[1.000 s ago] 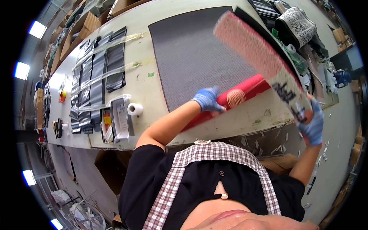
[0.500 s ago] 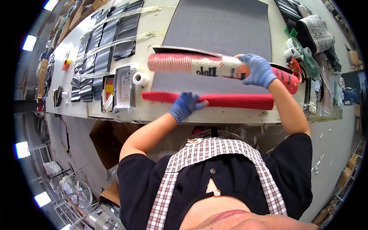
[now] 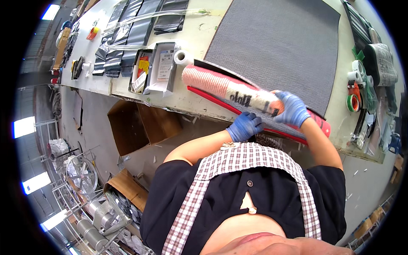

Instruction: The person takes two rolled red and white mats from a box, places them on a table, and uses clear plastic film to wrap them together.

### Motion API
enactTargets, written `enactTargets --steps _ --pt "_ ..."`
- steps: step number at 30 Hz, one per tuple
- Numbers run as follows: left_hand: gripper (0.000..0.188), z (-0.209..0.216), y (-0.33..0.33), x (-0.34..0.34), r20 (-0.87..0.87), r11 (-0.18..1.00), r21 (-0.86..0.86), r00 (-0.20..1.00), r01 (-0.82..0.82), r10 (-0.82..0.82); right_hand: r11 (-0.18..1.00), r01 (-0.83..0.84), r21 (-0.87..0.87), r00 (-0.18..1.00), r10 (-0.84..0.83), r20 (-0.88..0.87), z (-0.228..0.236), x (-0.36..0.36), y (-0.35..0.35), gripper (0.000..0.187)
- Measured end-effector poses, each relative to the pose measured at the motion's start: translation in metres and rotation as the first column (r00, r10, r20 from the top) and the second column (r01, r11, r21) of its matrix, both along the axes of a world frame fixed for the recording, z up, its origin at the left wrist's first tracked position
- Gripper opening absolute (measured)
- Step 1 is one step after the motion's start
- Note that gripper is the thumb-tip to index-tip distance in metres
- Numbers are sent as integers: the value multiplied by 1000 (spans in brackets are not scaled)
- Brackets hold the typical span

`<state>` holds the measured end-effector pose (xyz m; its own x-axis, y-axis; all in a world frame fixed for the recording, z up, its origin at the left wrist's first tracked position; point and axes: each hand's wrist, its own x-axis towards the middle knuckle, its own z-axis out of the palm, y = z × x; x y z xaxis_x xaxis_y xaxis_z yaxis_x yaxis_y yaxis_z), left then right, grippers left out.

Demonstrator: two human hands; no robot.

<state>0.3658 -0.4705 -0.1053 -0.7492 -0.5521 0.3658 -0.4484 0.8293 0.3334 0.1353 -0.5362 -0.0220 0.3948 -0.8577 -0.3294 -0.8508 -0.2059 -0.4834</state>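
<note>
A rolled-up doormat (image 3: 208,82), pink, red and white with dark lettering, slants across the table's front edge. My right hand (image 3: 292,109), in a blue glove, is closed over the top of the roll toward its right end. Beneath and nearer to me runs a red mat edge (image 3: 214,100). My left hand (image 3: 245,127), also gloved in blue, is closed on this edge with curled fingers; its thumb is hidden. Behind the roll a grey mat backing (image 3: 276,46) lies flat on the table.
Left of the mat are a white roll (image 3: 183,58), an open box with labels (image 3: 162,63) and stacked black plastic bags (image 3: 135,25). Tape rolls (image 3: 352,102) and bundled plastic lie on the right. A cardboard box (image 3: 127,127) stands below the table edge (image 3: 187,112).
The roll has come nearer to me and tilted, its right end lower. My left hand has moved right and closer to my body with the red edge. The view has turned.
</note>
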Motion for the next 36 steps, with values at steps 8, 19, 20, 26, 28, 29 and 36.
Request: enactTargets --steps 8,19,20,26,28,29,36 --pt "34 10 2 87 24 988 -152 1000 14 -10 976 -27 214 997 11 76 -6 -1 35 85" --pt "73 -12 -35 181 -339 628 588 549 -510 764 997 62 -51 998 -63 -18 -9 -8 78 93" --pt "63 -41 -38 213 -318 577 755 594 -313 739 971 155 -185 988 -154 16 -9 -18 90 91" --pt "85 -28 -42 204 -262 503 793 554 -344 791 218 671 -709 380 -922 76 -59 -113 204 62" --pt "89 -23 -39 191 -190 509 754 603 -415 774 44 976 -212 132 -897 422 -96 -132 232 56" --pt "93 -25 -39 195 -177 486 781 607 -392 774 30 997 65 -7 -868 496 -103 -129 237 53" --pt "111 -11 -34 189 -161 504 715 587 -485 793 92 964 -250 185 -907 379 -96 -122 232 55"
